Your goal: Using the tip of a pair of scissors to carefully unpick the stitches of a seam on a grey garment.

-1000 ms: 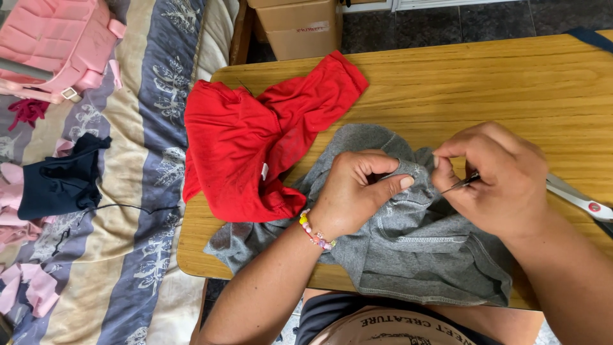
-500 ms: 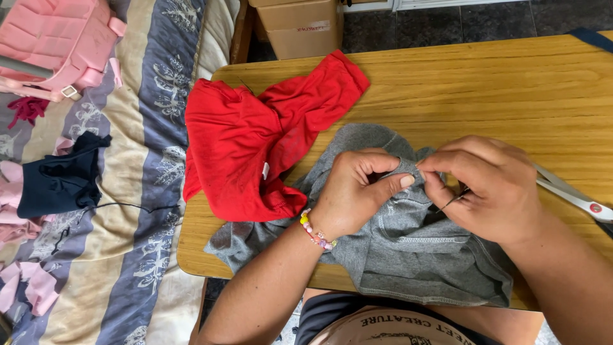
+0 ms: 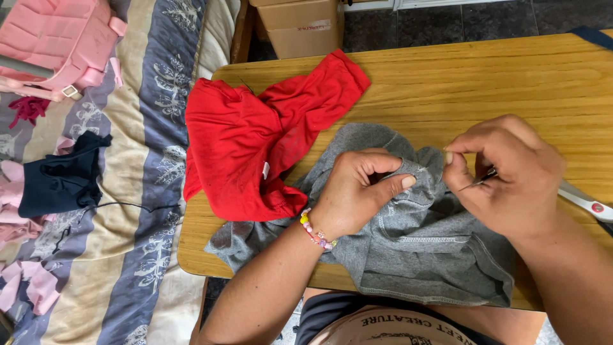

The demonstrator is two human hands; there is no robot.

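Right, starting out left of the wooden table: the striped bedspread carries a pink bag up top and a dark navy garment lower down, with pink scraps scattered about. A cardboard box sits on the floor beyond the table's far edge. On the table's left end the red shirt lies crumpled, one sleeve thrown toward the far side, its lower edge overlapping the grey garment. That grey piece is spread across the near edge of the table, right in front of me, stitched pocket facing up. My left hand, beaded bracelet at the wrist, is curled tight, thumb and fingers pinching a fold of the grey fabric and bunching it up. Just to the right of it, my right hand is closed narrow around a thin dark metal tool, its tip aimed at that pinched fold; what kind of tool it is I cannot tell. Past my right hand a white handle lies on the table, partly hidden behind my wrist
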